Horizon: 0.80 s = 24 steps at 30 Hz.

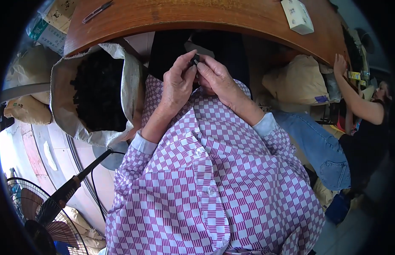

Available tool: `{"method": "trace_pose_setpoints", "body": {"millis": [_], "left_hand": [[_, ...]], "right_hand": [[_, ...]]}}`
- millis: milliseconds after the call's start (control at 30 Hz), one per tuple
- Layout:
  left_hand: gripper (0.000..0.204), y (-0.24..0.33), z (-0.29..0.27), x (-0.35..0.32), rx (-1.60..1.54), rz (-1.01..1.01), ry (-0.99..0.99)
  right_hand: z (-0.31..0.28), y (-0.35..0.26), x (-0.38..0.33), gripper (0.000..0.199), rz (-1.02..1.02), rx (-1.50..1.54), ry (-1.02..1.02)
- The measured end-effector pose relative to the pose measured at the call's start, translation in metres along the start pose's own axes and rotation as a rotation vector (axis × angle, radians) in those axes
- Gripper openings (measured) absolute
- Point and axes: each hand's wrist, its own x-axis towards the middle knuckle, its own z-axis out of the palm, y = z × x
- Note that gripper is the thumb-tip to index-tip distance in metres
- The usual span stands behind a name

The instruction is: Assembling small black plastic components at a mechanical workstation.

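Note:
Above my lap, just short of the wooden table edge, both hands come together on a small black piece (196, 59). The fingers of my left hand (177, 81) pinch it from one side. My right hand (218, 80) closes on it from the other, thumb and forefinger meeting at its end. Most of the piece is covered by fingertips, so its exact kind cannot be made out. To the left of my left hand stands an open white woven sack (60, 95), filled with many small black pieces (99, 91).
A wooden table (184, 15) spans the front, with thread snips (97, 12) and a white box (298, 18) on it. At right sits another person (325, 144) in jeans, beside a brown paper sack (297, 80). A floor fan (48, 216) stands at lower left.

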Motion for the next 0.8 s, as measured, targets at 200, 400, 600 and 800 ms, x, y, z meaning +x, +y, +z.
{"method": "trace_pose_setpoints", "body": {"millis": [200, 400, 600, 800], "left_hand": [[0.037, 0.020, -0.012, 0.006, 0.271, 0.035, 0.095], [0.034, 0.044, -0.055, 0.012, 0.149, -0.008, 0.263], [0.036, 0.029, -0.163, -0.005, 0.842, -0.145, 0.492], [0.034, 0.059, -0.138, 0.002, 0.611, -0.014, 0.438]], "right_hand": [[0.010, -0.011, 0.018, 0.029, -0.004, -0.086, -0.062], [0.021, -0.064, 0.060, 0.026, -0.122, -0.615, -0.384], [-0.059, -0.121, 0.166, 0.049, -0.613, -1.295, 0.410], [-0.093, -0.141, 0.201, 0.040, -0.608, -1.501, 0.433]]}}
